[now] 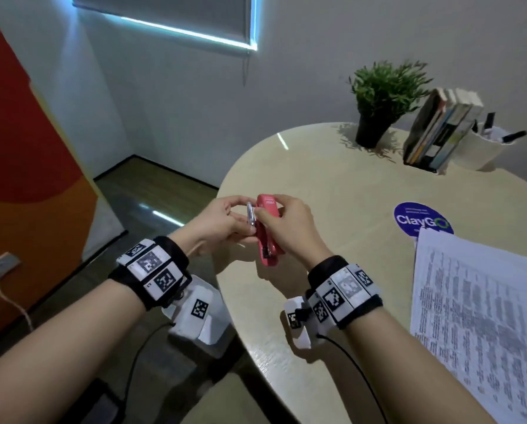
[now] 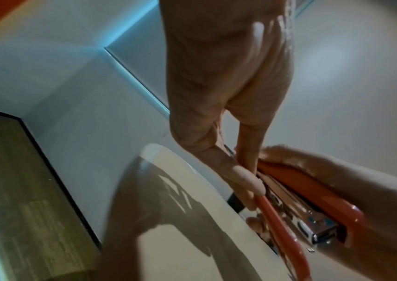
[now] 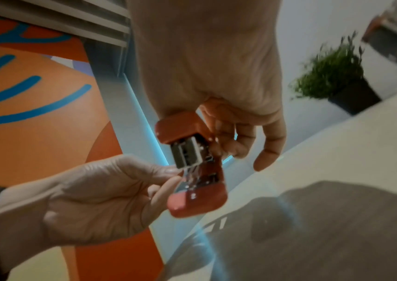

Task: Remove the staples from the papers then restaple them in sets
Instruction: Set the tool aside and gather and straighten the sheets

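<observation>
A red stapler [image 1: 269,254] is held in the air over the left edge of the round table [image 1: 317,179]. My right hand [image 1: 289,228] grips its red body from the right. My left hand [image 1: 225,223] pinches a silver metal part [image 1: 250,216] that sticks out on the stapler's left side. In the right wrist view the stapler [image 3: 197,199] gapes open, its metal staple channel [image 3: 185,152] showing between the red top and the red base. In the left wrist view my left fingers [image 2: 248,180] lie against the stapler [image 2: 312,194]. A stack of printed papers [image 1: 476,316] lies on the table at the right.
At the back of the table stand a potted plant [image 1: 378,96], a row of books [image 1: 439,130] and a white cup of pens [image 1: 485,145]. A round blue sticker [image 1: 421,220] lies beside the papers. The floor drops away left of the table edge.
</observation>
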The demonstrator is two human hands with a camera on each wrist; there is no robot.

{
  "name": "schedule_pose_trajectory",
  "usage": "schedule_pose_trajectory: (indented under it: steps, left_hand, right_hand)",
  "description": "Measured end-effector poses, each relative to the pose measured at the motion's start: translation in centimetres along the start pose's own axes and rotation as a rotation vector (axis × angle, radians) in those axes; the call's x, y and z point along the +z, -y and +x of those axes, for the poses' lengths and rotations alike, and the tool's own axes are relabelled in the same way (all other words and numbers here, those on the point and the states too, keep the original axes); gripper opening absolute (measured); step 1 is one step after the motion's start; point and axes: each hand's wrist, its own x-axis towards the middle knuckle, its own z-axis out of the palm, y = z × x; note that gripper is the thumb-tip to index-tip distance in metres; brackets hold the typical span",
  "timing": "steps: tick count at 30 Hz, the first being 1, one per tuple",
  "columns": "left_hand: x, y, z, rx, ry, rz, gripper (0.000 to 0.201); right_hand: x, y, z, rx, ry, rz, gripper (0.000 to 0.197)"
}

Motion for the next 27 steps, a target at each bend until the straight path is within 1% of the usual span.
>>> schedule_pose_trajectory:
  steps: [2, 6, 9, 13, 15, 16, 20, 23, 27]
  left_hand:
    - [-1.9, 0.2, -0.1, -0.001, -0.027, -0.022, 0.049]
    - [-5.0, 0.5, -0.1, 0.014, -0.072, -0.034, 0.046]
    - [-7.1, 0.5, -0.4, 0.028, -0.088, -0.021, 0.043]
    - [-10.0, 0.7, -0.8, 0.015, -0.105, 0.002, 0.046]
    - [-11.5, 0.8, -1.0, -0.011, -0.094, 0.033, 0.047]
    - [-12.1, 1.0, -1.2, -0.035, -0.088, 0.057, 0.046]
    - [-14.0, 2.6, -1.5, -0.126, -0.122, 0.14, 0.045]
    - [-14.4, 4.3, -1.3, -0.154, -0.177, 0.124, 0.045]
    - [-14.8, 6.2, -0.9, -0.161, -0.217, 0.09, 0.043]
  right_hand:
    - [1.8, 0.6, 0.7, 0.02, 0.034, 0.051, 0.028]
    - [4.9, 1.5, 1.9, 0.042, 0.089, 0.127, 0.025]
    - [7.2, 2.6, 2.3, 0.102, 0.136, 0.243, 0.022]
    - [10.6, 3.8, 2.4, 0.187, 0.188, 0.361, 0.011]
    - [12.2, 4.4, 2.1, 0.27, 0.219, 0.528, 0.008]
    - [12.9, 4.4, 1.9, 0.295, 0.231, 0.57, 0.008]
    - [15.4, 3.8, 1.0, 0.346, 0.257, 0.528, 0.011]
    - [17.0, 3.4, 1.3, 0.396, 0.264, 0.504, 0.011]
    - [18.0, 3.2, 1.2, 0.443, 0.236, 0.434, 0.027]
